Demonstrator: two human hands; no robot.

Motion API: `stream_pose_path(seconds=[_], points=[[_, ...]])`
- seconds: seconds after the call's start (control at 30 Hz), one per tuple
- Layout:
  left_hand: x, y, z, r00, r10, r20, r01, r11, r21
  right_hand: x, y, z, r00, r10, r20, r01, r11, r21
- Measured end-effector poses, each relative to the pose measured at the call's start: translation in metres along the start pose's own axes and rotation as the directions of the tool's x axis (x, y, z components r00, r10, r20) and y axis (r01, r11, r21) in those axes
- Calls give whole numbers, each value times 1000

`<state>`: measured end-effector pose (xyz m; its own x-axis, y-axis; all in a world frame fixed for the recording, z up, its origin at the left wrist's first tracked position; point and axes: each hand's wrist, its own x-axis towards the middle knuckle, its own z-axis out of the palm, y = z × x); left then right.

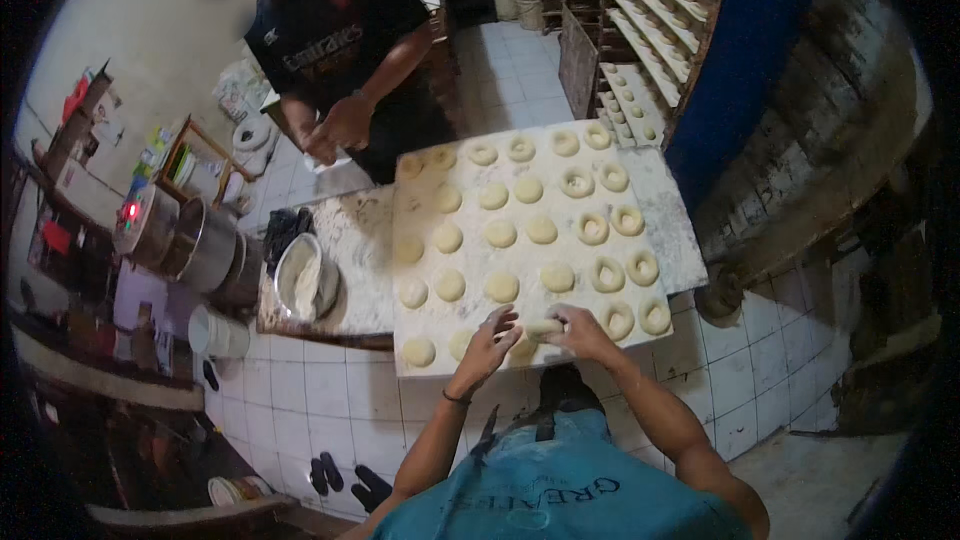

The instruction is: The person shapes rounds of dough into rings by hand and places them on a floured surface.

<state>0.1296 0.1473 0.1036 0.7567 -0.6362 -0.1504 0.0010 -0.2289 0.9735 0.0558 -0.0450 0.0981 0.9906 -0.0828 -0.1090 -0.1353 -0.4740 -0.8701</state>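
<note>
Dough piece (541,327) in right hand (580,332), grip narrow around it; left hand (486,344) near, grip wide; both over floured board (432,320) on bench (357,290).

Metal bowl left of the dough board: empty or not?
Not empty: white powder shows inside the metal bowl. Cannot tell how deep it goes.
</note>
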Motion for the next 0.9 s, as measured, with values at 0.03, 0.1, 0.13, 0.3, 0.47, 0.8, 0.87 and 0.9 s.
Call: stream_pose_path(seconds=[0.03,0.1,0.13,0.3,0.47,0.8,0.87,0.9], points=[[-15,10,1,1000,5,18,-6,1000,29,-6,-22,9,997,26,-75,-15,991,134],[-42,14,-1,992,24,-126,-40,991,-126,-19,-61,40,987,79,-142,0,874,486],[-57,16,-6,978,55,-200,-78,991,-110,-19,-58,62,984,43,-173,50,864,501],[-140,21,-47,887,126,-444,-154,988,-27,-42,-106,144,985,-57,-162,117,914,388],[-201,5,-78,870,112,-480,-166,984,-71,-47,-148,197,987,-103,-124,134,950,280],[-261,-17,-135,814,-150,-561,-77,930,-359,-57,-165,285,995,-92,-41,101,934,344],[-271,-16,-136,825,-139,-548,-340,652,-677,-71,-176,286,963,58,264,-242,623,744],[-276,-12,-142,826,-119,-551,-450,449,-772,-73,-184,284,906,49,421,-406,384,829]])
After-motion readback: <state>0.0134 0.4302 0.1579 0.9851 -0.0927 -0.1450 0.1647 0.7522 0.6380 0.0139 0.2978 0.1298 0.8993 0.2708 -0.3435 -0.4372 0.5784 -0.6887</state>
